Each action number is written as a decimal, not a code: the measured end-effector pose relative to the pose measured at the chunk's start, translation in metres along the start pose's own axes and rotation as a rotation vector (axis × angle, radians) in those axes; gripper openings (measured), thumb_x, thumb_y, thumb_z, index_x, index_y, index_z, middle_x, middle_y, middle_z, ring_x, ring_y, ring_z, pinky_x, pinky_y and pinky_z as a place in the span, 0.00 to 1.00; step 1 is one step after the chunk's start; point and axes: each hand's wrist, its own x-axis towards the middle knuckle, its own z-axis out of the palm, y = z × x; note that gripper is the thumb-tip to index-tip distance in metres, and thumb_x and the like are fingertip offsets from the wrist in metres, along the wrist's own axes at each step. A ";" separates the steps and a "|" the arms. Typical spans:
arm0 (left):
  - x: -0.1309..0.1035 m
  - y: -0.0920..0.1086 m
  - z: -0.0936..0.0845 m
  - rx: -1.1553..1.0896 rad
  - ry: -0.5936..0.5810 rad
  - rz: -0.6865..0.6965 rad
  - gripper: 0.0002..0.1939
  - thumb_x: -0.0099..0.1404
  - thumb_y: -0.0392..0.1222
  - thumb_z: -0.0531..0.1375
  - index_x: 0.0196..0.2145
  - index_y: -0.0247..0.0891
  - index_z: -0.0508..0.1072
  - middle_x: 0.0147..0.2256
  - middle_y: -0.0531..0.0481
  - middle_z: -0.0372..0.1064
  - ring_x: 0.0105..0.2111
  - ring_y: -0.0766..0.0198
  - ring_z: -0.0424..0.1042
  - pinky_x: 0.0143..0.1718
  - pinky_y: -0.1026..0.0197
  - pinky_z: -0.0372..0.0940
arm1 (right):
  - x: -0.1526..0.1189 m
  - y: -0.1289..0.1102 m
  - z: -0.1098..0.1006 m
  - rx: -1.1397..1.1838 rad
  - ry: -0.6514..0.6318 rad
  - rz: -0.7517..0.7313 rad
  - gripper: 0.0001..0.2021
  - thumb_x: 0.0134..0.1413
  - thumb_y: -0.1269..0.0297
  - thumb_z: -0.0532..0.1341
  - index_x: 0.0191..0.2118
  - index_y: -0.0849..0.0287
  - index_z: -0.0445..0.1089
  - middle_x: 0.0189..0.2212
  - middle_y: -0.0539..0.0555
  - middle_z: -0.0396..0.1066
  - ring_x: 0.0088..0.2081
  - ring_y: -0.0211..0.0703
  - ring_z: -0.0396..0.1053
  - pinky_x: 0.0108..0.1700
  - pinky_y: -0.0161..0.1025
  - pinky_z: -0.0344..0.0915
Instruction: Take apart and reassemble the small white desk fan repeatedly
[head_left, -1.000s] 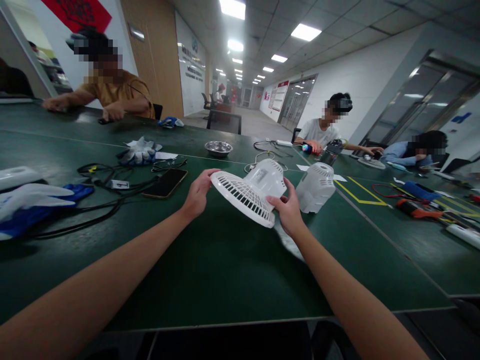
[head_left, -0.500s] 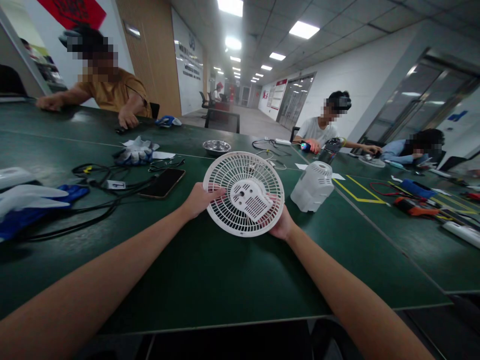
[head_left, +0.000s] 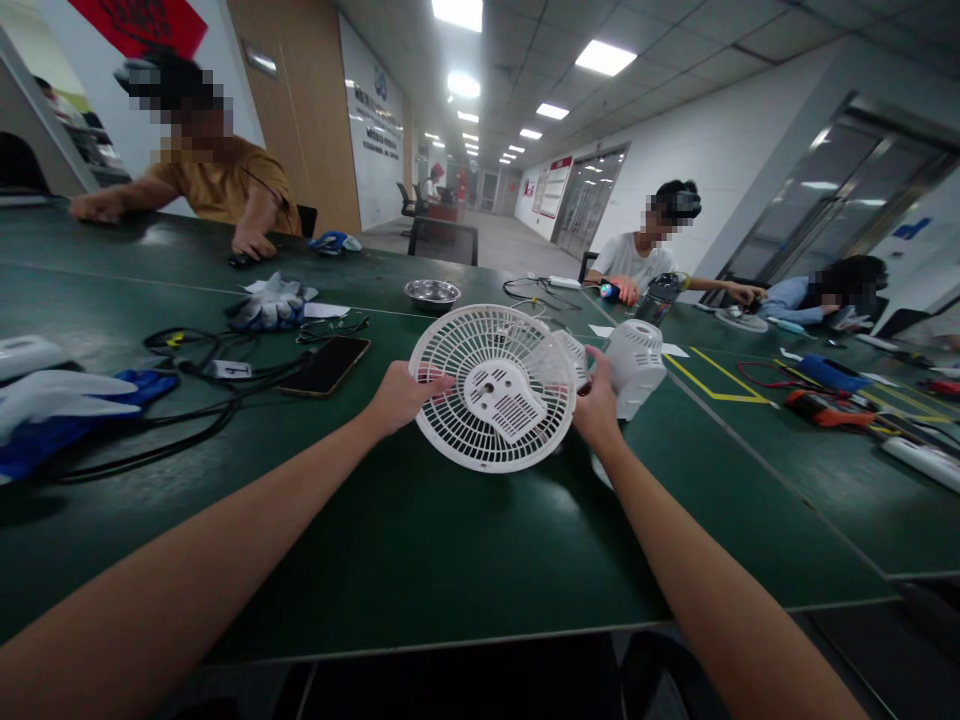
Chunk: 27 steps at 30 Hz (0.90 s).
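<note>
A round white fan grille [head_left: 480, 440] is held up above the table, tilted, its slotted centre plate facing me. Gripping its left rim is my left hand [head_left: 401, 397], with the thumb over the bars. My right hand [head_left: 595, 405] is at the grille's right edge, closed around a white plastic fan body [head_left: 571, 352]. Much of that body is hidden behind the grille and the hand; a pale piece shows below the wrist. Just beyond my right hand stands a white vented housing [head_left: 636, 365] on the table.
On the green table [head_left: 420, 570] lie a phone [head_left: 328, 365], black cables [head_left: 217, 400], work gloves [head_left: 274, 303] and a metal bowl [head_left: 432, 293]. At right are an orange multimeter [head_left: 829, 408] and yellow tape [head_left: 724, 385]. Several people sit around the table.
My right hand has left the grille's lower right side, moved up and right, and now grips the white fan body. The grille has shifted slightly right in my left hand.
</note>
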 end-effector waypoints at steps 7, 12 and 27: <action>0.005 -0.006 0.000 -0.061 0.035 -0.110 0.10 0.56 0.45 0.70 0.33 0.36 0.79 0.32 0.43 0.80 0.32 0.52 0.80 0.38 0.44 0.76 | 0.000 0.003 -0.009 -0.447 0.129 0.014 0.30 0.45 0.58 0.66 0.56 0.56 0.63 0.43 0.60 0.67 0.45 0.58 0.67 0.51 0.58 0.65; 0.005 -0.008 -0.001 -0.082 0.059 -0.133 0.08 0.56 0.43 0.69 0.33 0.36 0.79 0.32 0.43 0.80 0.32 0.53 0.80 0.38 0.44 0.76 | 0.001 0.000 -0.007 -0.523 0.096 0.024 0.25 0.46 0.62 0.65 0.53 0.55 0.65 0.44 0.60 0.65 0.46 0.58 0.66 0.52 0.57 0.65; 0.003 -0.006 -0.006 -0.136 0.024 -0.186 0.09 0.55 0.42 0.71 0.35 0.38 0.80 0.33 0.44 0.80 0.33 0.52 0.80 0.41 0.43 0.76 | 0.023 0.037 -0.051 -0.339 0.495 0.273 0.45 0.39 0.58 0.67 0.64 0.56 0.49 0.56 0.65 0.66 0.55 0.64 0.68 0.57 0.60 0.62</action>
